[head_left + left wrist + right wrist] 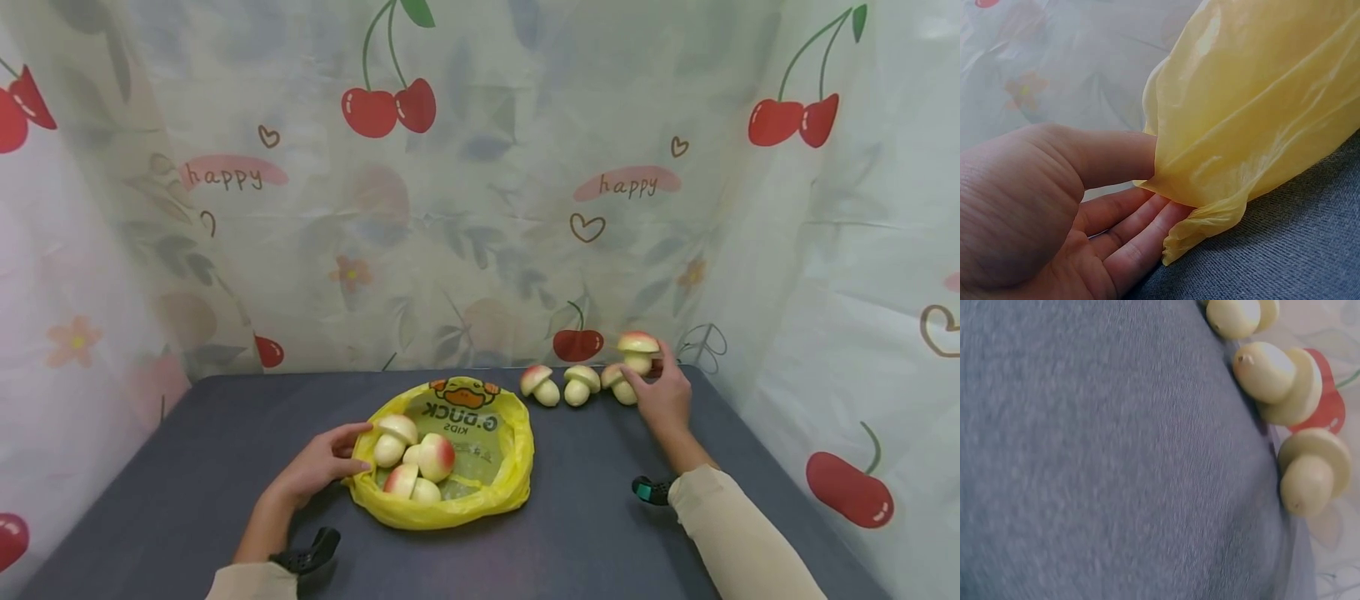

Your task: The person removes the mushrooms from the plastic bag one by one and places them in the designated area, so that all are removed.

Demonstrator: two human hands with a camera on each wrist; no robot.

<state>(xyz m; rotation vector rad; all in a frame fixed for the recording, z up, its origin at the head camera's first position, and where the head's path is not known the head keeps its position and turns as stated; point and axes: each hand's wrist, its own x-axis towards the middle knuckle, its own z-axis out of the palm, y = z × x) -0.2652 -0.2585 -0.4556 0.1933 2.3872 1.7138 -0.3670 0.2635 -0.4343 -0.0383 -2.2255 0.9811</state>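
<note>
A yellow plastic bag (517, 492) with a duck print lies with its mouth spread wide. Inside it are several toy mushrooms, cream with reddish caps, one of them a mushroom (437, 457) with its cap turned sideways. My left hand (318, 462) holds the bag's left rim. The left wrist view shows the thumb and fingertips partly hidden by the yellow plastic (1235, 131). At the table's back right, my right hand (666, 396) grips a toy mushroom (637, 352) by its side, raised over another mushroom (617, 385). The right hand is outside the right wrist view.
Two more toy mushrooms, one tilted (540, 386) and one upright (582, 385), line the back edge right of the bag. Dark grey cloth (585, 517) covers the table. A cherry-patterned curtain (465, 275) encloses the back and sides.
</note>
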